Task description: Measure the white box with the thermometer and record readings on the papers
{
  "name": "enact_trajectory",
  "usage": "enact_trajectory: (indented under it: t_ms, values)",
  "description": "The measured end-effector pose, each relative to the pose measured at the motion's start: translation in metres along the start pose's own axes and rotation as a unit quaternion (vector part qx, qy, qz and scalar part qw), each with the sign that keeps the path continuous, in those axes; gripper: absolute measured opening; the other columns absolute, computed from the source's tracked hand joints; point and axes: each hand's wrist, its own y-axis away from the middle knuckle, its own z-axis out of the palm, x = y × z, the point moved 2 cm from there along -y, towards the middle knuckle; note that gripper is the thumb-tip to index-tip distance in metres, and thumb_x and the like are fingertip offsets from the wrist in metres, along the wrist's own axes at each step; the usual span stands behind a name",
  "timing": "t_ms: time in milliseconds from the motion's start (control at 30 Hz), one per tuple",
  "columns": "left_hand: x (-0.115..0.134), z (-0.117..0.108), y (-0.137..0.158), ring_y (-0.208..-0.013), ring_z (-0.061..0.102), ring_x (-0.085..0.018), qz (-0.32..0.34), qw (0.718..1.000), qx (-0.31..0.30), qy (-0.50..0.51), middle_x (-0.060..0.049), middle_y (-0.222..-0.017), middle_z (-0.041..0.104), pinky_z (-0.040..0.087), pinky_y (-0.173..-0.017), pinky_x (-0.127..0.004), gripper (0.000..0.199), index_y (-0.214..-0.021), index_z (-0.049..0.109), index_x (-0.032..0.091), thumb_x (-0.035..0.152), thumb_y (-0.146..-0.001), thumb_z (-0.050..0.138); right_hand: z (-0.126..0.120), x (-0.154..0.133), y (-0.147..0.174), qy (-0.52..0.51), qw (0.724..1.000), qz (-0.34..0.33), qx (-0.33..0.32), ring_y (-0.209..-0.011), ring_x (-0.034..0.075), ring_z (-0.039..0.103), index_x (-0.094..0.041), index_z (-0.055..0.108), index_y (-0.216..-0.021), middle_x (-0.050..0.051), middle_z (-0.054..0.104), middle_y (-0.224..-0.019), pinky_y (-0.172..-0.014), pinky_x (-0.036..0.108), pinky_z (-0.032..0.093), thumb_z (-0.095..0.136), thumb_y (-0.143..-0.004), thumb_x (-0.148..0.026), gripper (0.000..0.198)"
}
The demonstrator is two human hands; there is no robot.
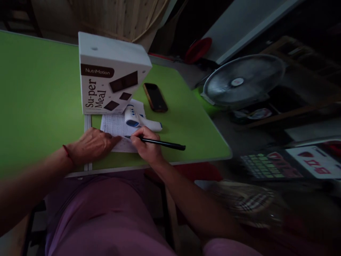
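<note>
My right hand (147, 145) grips a black pen (166, 143), its tip touching a sheet of paper (113, 124) covered in small handwriting or print. My left hand (92, 145) lies on the lower left of the sheet, palm down, with a finger stretched toward the pen tip; a red string is round that wrist. Just above my right hand, a white and blue infrared thermometer (145, 122) rests on the paper. Behind it a white "NutriMotion Su-per Meal" box (99, 85) stands upright, hiding part of what lies behind.
The green table (39, 89) has a metal seam beside my left hand. A phone (155, 96) lies right of the box. Past the table's right edge are a fan (243, 80), a red basin-like object (198, 49) and a plaid bag or cloth (250, 201).
</note>
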Motion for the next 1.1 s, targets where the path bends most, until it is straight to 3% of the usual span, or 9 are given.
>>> enact_trajectory:
  t_ms: [167, 367, 633, 1100]
  values:
    - [-0.0009, 0.0009, 0.0003, -0.045, 0.045, -0.01, 0.005, 1.0, 0.025, 0.001, 0.0, -0.063, 0.06, 0.02, -0.043, -0.025, 0.016, -0.102, 0.056, 0.015, 0.011, -0.097, 0.041, 0.0014, -0.0005, -0.0002, 0.003, 1.0, -0.005, -0.02, -0.051, 0.011, 0.05, -0.024, 0.051, -0.065, -0.005, 0.056, -0.055, -0.052, 0.026, 0.044, 0.057, -0.077, -0.027, 0.014]
    - [-0.0028, 0.002, 0.0001, -0.049, 0.051, -0.01, -0.001, 1.0, 0.011, 0.022, -0.002, -0.069, 0.064, 0.021, -0.045, -0.024, 0.018, -0.103, 0.056, 0.015, 0.009, -0.096, 0.041, 0.0013, -0.0027, -0.002, 0.003, 0.999, -0.006, -0.032, -0.05, 0.011, 0.049, -0.024, 0.051, -0.064, -0.005, 0.055, -0.054, -0.052, 0.026, 0.044, 0.058, -0.077, -0.027, 0.015]
    - [-0.0021, 0.0006, -0.0007, -0.05, 0.05, -0.011, -0.011, 0.999, -0.012, 0.029, -0.002, -0.069, 0.065, 0.02, -0.046, -0.025, 0.016, -0.103, 0.057, 0.015, 0.01, -0.097, 0.042, 0.0029, -0.0017, -0.001, 0.009, 0.999, -0.015, -0.036, -0.051, 0.012, 0.049, -0.025, 0.049, -0.065, -0.005, 0.055, -0.055, -0.053, 0.026, 0.045, 0.057, -0.077, -0.027, 0.014]
    - [-0.0036, 0.0001, 0.0007, -0.044, 0.044, -0.01, 0.003, 0.999, 0.018, 0.03, 0.0, -0.063, 0.059, 0.019, -0.044, -0.025, 0.018, -0.098, 0.058, 0.015, 0.009, -0.095, 0.041, 0.0005, -0.0002, -0.0019, -0.003, 1.0, 0.001, -0.019, -0.047, 0.011, 0.046, -0.024, 0.049, -0.063, -0.005, 0.053, -0.052, -0.048, 0.025, 0.041, 0.055, -0.076, -0.028, 0.015]
